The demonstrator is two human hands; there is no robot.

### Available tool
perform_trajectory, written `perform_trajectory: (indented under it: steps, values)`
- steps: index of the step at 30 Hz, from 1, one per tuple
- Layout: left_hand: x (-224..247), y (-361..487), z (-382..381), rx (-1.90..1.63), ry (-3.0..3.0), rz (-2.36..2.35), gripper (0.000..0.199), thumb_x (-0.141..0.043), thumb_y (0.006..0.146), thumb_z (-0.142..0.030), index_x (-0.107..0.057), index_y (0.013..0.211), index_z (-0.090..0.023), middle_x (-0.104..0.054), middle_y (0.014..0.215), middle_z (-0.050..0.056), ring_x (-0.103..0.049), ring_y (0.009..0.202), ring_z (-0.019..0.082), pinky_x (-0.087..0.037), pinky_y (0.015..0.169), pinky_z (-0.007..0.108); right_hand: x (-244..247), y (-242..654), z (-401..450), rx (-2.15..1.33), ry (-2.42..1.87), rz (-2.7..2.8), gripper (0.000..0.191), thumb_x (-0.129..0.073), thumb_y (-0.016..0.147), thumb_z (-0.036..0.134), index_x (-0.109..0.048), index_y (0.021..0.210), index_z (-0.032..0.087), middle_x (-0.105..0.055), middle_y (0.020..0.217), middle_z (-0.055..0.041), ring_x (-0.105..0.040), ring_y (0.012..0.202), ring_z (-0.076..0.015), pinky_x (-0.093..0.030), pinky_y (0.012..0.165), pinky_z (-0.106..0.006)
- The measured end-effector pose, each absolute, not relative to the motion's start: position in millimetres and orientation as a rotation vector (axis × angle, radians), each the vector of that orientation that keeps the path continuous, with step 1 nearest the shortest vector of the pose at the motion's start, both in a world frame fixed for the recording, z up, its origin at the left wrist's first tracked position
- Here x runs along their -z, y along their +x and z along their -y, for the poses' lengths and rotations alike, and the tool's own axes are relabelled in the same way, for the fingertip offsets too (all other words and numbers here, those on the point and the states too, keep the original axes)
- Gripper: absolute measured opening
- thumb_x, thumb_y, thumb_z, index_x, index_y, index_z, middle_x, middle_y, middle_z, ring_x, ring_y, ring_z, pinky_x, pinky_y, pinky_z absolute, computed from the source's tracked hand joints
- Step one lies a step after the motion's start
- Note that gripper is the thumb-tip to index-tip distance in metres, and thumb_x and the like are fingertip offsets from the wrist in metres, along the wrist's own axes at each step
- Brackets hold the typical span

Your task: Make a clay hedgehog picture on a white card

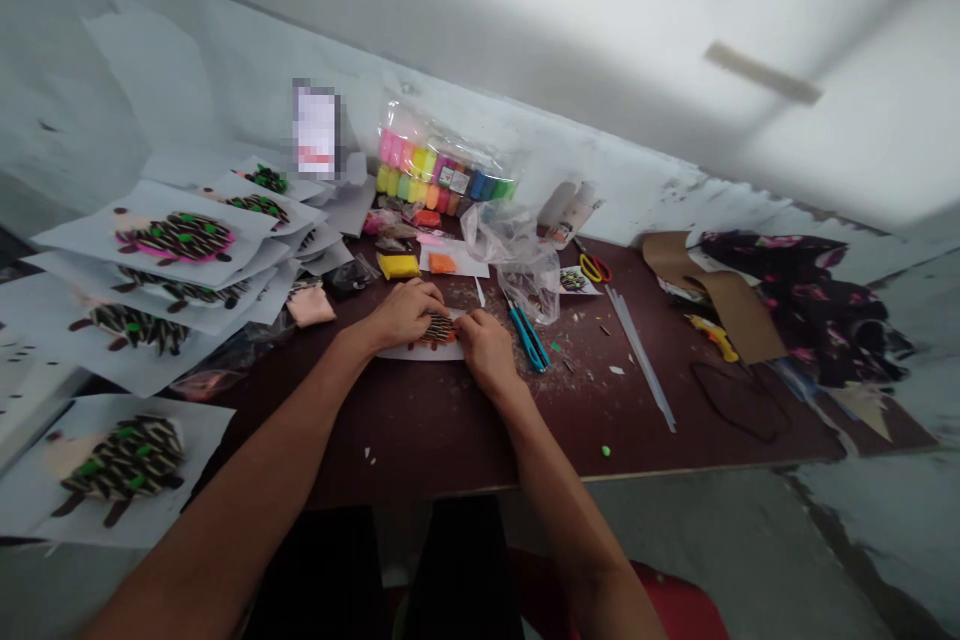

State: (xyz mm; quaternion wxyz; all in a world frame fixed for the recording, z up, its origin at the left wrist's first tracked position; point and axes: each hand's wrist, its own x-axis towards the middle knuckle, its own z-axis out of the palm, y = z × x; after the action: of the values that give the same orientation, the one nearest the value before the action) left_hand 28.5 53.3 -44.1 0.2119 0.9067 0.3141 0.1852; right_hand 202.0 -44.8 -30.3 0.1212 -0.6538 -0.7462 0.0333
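Note:
A white paper [427, 353] lies on the dark red table [405, 430], bearing a small orange and brown striped hedgehog figure [439, 328]. My left hand [409, 312] rests on the figure's left side, fingers bent together; whatever they may pinch is hidden. At the figure's right edge is my right hand [484, 345], its fingers curled in and their tips too small to make out. Behind the hands are a yellow clay block [398, 266] and an orange clay piece [442, 263] on a white sheet. Teal-handled pliers [529, 338] lie right of my right hand.
Stacked papers with hedgehog figures [180, 235] fill the left. Behind stand a bag of coloured clay [442, 170] and a white bottle [574, 215]. Scissors [595, 266], clear sticks [641, 360], a yellow glue gun [715, 337] and dark floral cloth [817, 305] lie rightward.

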Motion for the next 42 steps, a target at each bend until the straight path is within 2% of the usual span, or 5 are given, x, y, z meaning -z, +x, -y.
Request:
perform_trajectory:
  steps: [9,18,24,35,42]
  values:
    - [42.8,29.2,-52.5,-0.491,2.513,-0.894,0.045,-0.048,0.074,-0.009,-0.079,0.101,-0.027,-0.069,0.111,0.004,-0.055,0.103,0.023,-0.041,0.094,0.040,27.3,201.0,43.9,-0.078,-1.942,2.230,0.021,-0.049,0.099,0.020,-0.070,0.101,0.022,-0.063,0.095,-0.0061,-0.055,0.089,-0.0189,-0.035,0.072,-0.027]
    - [44.7,28.1,-53.8,-0.549,2.505,-0.865,0.046,-0.047,0.073,-0.008,-0.079,0.101,-0.026,-0.070,0.108,0.004,-0.056,0.104,0.023,-0.043,0.094,0.039,24.2,201.3,49.6,-0.116,-1.897,2.112,0.016,-0.054,0.097,0.024,-0.068,0.103,0.021,-0.065,0.097,-0.0058,-0.059,0.089,-0.0182,-0.040,0.075,-0.026]
    - [44.7,28.1,-54.6,-0.530,2.502,-0.857,0.047,-0.047,0.074,-0.008,-0.079,0.103,-0.027,-0.070,0.108,0.005,-0.056,0.104,0.024,-0.044,0.096,0.040,28.1,203.8,48.2,-0.101,-1.877,2.063,0.026,-0.049,0.099,0.022,-0.071,0.112,0.025,-0.066,0.100,-0.0062,-0.060,0.091,-0.0179,-0.042,0.076,-0.026]
    - [46.3,28.9,-54.1,-0.522,2.492,-0.873,0.046,-0.046,0.075,-0.010,-0.079,0.103,-0.025,-0.069,0.110,0.007,-0.057,0.103,0.025,-0.045,0.094,0.042,26.6,198.9,46.5,-0.163,-1.883,2.110,0.024,-0.054,0.097,0.025,-0.074,0.110,0.026,-0.067,0.103,-0.0078,-0.058,0.098,-0.0210,-0.044,0.082,-0.029]
    - [48.1,29.1,-55.2,-0.522,2.508,-0.876,0.047,-0.047,0.075,-0.010,-0.079,0.104,-0.029,-0.069,0.108,0.005,-0.056,0.102,0.023,-0.044,0.094,0.040,25.7,198.5,47.0,-0.151,-1.876,2.128,0.026,-0.052,0.097,0.024,-0.075,0.110,0.024,-0.066,0.102,-0.0083,-0.058,0.096,-0.0217,-0.044,0.081,-0.030]
